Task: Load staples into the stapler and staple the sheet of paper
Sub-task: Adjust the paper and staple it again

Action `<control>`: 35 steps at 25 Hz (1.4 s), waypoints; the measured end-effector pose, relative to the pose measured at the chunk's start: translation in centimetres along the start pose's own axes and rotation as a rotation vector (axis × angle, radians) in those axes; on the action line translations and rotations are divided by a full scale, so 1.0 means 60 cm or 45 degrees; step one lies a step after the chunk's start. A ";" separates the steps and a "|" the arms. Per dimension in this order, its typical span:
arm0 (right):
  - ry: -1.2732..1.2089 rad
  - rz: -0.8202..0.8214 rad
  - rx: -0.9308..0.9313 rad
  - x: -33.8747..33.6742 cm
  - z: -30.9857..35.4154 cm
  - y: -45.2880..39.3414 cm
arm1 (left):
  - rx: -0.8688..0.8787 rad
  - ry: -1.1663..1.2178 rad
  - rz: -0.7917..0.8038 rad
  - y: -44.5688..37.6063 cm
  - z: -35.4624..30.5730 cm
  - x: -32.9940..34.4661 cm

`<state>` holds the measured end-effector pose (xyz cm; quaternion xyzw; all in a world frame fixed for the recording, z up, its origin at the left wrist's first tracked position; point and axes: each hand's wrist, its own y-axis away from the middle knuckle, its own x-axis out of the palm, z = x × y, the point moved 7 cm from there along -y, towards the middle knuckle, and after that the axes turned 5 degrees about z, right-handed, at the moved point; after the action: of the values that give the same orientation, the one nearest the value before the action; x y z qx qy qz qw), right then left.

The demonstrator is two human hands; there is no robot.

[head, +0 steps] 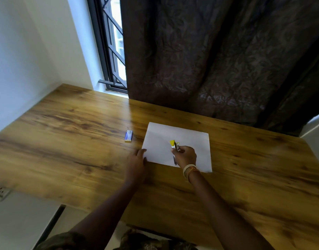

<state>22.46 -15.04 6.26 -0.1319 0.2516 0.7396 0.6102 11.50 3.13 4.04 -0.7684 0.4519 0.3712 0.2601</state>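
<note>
Right hand (185, 156) fingers curled round yellow stapler (175, 147), held over sheet of paper (162, 141) on tabletop (74, 141). Left hand (137, 162) fingers straight, pressing sheet's left corner. Staple box (128, 135) just left of sheet.

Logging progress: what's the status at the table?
Right hand grips stapler over paper. Left hand touches paper's corner. Staple box sits apart, left.
</note>
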 end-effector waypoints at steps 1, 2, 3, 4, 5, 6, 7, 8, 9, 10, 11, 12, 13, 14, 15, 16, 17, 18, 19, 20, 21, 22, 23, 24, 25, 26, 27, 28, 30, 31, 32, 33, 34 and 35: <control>0.002 0.019 -0.004 0.019 0.014 -0.005 | -0.042 0.030 -0.051 -0.012 0.019 -0.015; 0.014 0.046 -0.006 0.042 0.028 -0.011 | -0.081 0.054 -0.096 -0.025 0.039 -0.030; 0.027 0.070 -0.003 0.063 0.042 -0.018 | -0.121 0.067 -0.124 -0.040 0.057 -0.042; 0.037 0.085 -0.004 0.083 0.056 -0.026 | -0.157 0.070 -0.127 -0.056 0.073 -0.051; 0.049 0.096 -0.011 0.103 0.070 -0.032 | -0.185 0.069 -0.103 -0.073 0.088 -0.055; 0.061 0.100 -0.024 0.120 0.083 -0.039 | -0.199 0.074 -0.058 -0.089 0.099 -0.056; 0.071 0.100 -0.044 0.137 0.099 -0.046 | -0.195 0.084 -0.005 -0.107 0.108 -0.056; 0.081 0.098 -0.058 0.152 0.111 -0.054 | -0.172 0.083 0.054 -0.124 0.113 -0.054; 0.088 0.095 -0.069 0.165 0.122 -0.064 | -0.135 0.064 0.113 -0.142 0.115 -0.052; 0.093 0.098 -0.079 0.178 0.132 -0.073 | -0.093 0.030 0.177 -0.160 0.117 -0.051; 0.106 0.103 -0.091 0.191 0.141 -0.082 | -0.049 -0.004 0.241 -0.176 0.118 -0.049; 0.131 0.109 -0.102 0.204 0.150 -0.091 | -0.005 -0.032 0.296 -0.192 0.119 -0.048; 0.161 0.115 -0.114 0.215 0.156 -0.101 | 0.039 -0.050 0.334 -0.204 0.119 -0.047; 0.194 0.124 -0.123 0.226 0.160 -0.109 | 0.073 -0.059 0.354 -0.213 0.119 -0.047; 0.229 0.133 -0.134 0.236 0.164 -0.116 | 0.094 -0.058 0.357 -0.221 0.120 -0.048; 0.266 0.141 -0.142 0.245 0.166 -0.123 | 0.102 -0.051 0.345 -0.227 0.122 -0.052; 0.302 0.136 -0.157 0.254 0.170 -0.131 | 0.102 -0.041 0.312 -0.234 0.127 -0.057; 0.344 0.126 -0.167 0.260 0.174 -0.138 | 0.094 -0.035 0.270 -0.242 0.133 -0.064; 0.380 0.115 -0.179 0.265 0.177 -0.146 | 0.079 -0.030 0.225 -0.250 0.141 -0.072; 0.413 0.110 -0.187 0.270 0.183 -0.152 | 0.055 -0.028 0.191 -0.258 0.149 -0.081; 0.435 0.100 -0.196 0.274 0.187 -0.159 | 0.034 -0.023 0.170 -0.268 0.155 -0.090; 0.454 0.092 -0.191 0.278 0.192 -0.165 | 0.017 -0.021 0.174 -0.279 0.161 -0.097; 0.475 0.083 -0.191 0.282 0.195 -0.170 | 0.012 -0.016 0.189 -0.288 0.164 -0.100; 0.506 0.082 -0.186 0.285 0.197 -0.172 | 0.010 -0.017 0.214 -0.296 0.166 -0.101; 0.537 0.078 -0.193 0.290 0.197 -0.175 | 0.014 -0.023 0.237 -0.302 0.167 -0.100; 0.566 0.079 -0.195 0.294 0.198 -0.175 | 0.014 -0.029 0.255 -0.307 0.167 -0.099; 0.587 0.081 -0.203 0.298 0.197 -0.176 | 0.015 -0.028 0.266 -0.309 0.167 -0.098; 0.610 0.087 -0.199 0.301 0.198 -0.175 | 0.012 -0.031 0.277 -0.311 0.169 -0.096; 0.625 0.097 -0.183 0.304 0.194 -0.174 | 0.017 -0.048 0.302 -0.311 0.170 -0.095; 0.610 0.093 -0.184 0.303 0.192 -0.174 | 0.015 -0.049 0.309 -0.311 0.171 -0.096; 0.593 0.093 -0.179 0.299 0.193 -0.168 | 0.003 -0.046 0.315 -0.307 0.170 -0.097; 0.578 0.074 -0.195 0.295 0.192 -0.164 | -0.014 -0.042 0.298 -0.302 0.169 -0.099; 0.578 0.055 -0.211 0.287 0.196 -0.157 | -0.031 -0.050 0.266 -0.295 0.165 -0.104; 0.592 0.019 -0.249 0.280 0.196 -0.156 | -0.033 -0.068 0.214 -0.290 0.162 -0.106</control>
<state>29.11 6.49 5.71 -0.3551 0.3135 0.7146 0.5147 21.67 21.41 4.58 -0.7209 0.5028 0.4178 0.2300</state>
